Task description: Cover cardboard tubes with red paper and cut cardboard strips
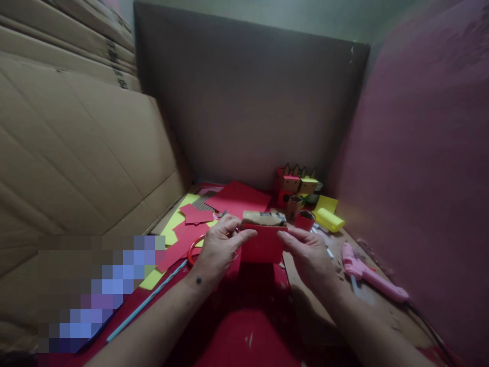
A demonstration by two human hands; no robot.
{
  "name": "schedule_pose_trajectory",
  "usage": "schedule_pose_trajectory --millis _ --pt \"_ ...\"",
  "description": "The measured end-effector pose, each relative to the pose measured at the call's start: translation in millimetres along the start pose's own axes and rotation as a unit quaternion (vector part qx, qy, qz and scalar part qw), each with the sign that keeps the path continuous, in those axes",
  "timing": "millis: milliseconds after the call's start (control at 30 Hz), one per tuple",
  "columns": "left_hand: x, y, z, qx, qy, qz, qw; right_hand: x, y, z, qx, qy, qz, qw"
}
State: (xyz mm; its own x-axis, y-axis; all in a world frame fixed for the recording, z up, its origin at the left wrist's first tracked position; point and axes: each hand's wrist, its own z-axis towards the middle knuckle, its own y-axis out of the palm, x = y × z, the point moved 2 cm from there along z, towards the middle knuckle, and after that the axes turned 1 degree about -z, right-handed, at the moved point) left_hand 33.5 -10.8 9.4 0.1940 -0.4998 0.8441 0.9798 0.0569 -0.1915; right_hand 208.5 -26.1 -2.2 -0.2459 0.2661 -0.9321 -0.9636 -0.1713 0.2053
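A sheet of red paper (263,247) hangs between my two hands, with a brown cardboard tube (264,218) lying along its top edge. My left hand (221,240) pinches the paper's left side, thumb in front. On the right side, the thumb and fingers of my right hand (305,251) close on the same paper near the tube's end. A red ring-shaped handle (192,250), like that of scissors, shows beside my left wrist; the hand hides much of it, and I cannot tell whether the fingers hold it too.
Red paper pieces (196,213) and yellow sheets (152,280) lie on the left, near a light-blue stick (147,302). On the right are a pink glue gun (372,275) and a yellow roll (329,219). Eared paper figures (291,183) stand behind; cardboard (84,142) walls the left.
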Motion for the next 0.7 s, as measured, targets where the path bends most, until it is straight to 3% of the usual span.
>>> schedule_pose_trajectory --millis 700 --pt "10.5 0.6 -4.2 -0.028 0.020 -0.014 0.999 3.4 -1.9 3.1 0.013 0.023 0.038 0.999"
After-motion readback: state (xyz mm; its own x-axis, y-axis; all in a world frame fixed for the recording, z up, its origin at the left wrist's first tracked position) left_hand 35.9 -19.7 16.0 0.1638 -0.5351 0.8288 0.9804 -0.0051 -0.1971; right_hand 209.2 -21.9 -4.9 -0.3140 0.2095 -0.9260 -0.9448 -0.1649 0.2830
